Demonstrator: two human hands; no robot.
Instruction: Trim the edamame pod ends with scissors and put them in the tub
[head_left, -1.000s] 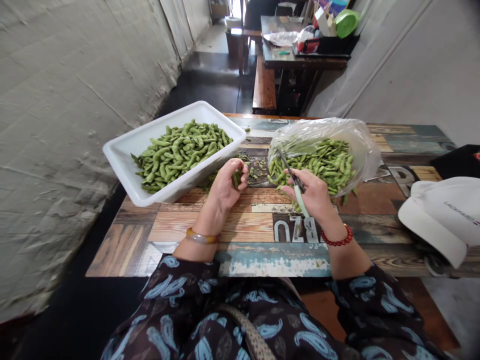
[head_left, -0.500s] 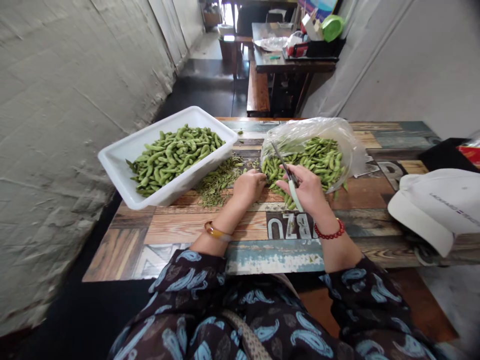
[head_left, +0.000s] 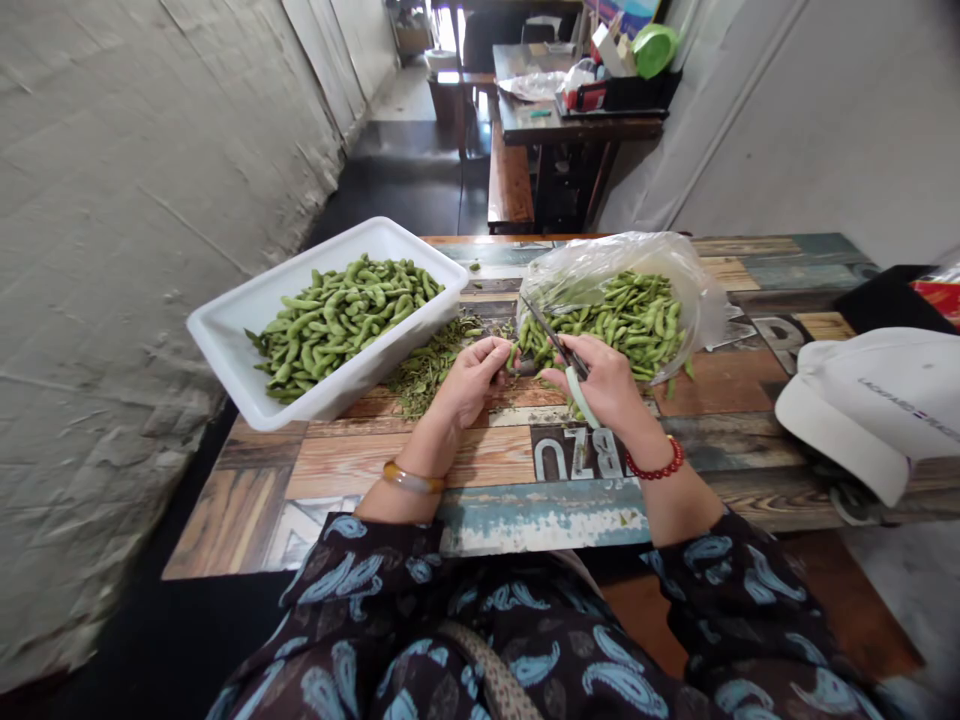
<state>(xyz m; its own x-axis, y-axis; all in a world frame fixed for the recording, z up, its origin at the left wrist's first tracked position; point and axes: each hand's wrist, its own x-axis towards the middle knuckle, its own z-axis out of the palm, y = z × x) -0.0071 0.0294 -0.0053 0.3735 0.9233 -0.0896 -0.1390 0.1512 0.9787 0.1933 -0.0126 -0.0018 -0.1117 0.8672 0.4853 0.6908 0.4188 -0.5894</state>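
Observation:
My left hand (head_left: 474, 380) pinches a green pod (head_left: 513, 355) between thumb and fingers, left of the bag. In my right hand (head_left: 598, 378) are scissors (head_left: 553, 335) with pale green handles, their blades pointing up and left over the pods. A clear plastic bag (head_left: 701, 300) lies on its side with loose green pods (head_left: 634, 320) in and in front of its mouth. To the left, a white tub (head_left: 217, 325) holds a large heap of pods (head_left: 349, 310). Small trimmings (head_left: 420, 380) are piled between the tub and my left hand.
The patterned wooden table (head_left: 480, 455) bears a white cap (head_left: 877, 405) at the right, with a black box (head_left: 881, 297) behind it. Beyond stand a bench (head_left: 510, 180) and another table (head_left: 517, 120). A rough wall (head_left: 112, 220) runs along the left.
My left hand has drawn back slightly to the left and turned, and a pod now shows in its fingertips. The scissors in my right hand have shifted slightly left.

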